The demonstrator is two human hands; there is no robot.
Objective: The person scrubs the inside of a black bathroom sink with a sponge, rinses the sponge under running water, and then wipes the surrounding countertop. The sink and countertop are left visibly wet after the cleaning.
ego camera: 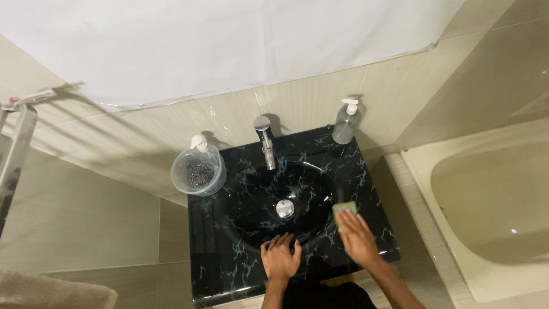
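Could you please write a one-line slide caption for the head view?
Right hand presses a sponge on a black marbled sink; left hand rests on its rim.
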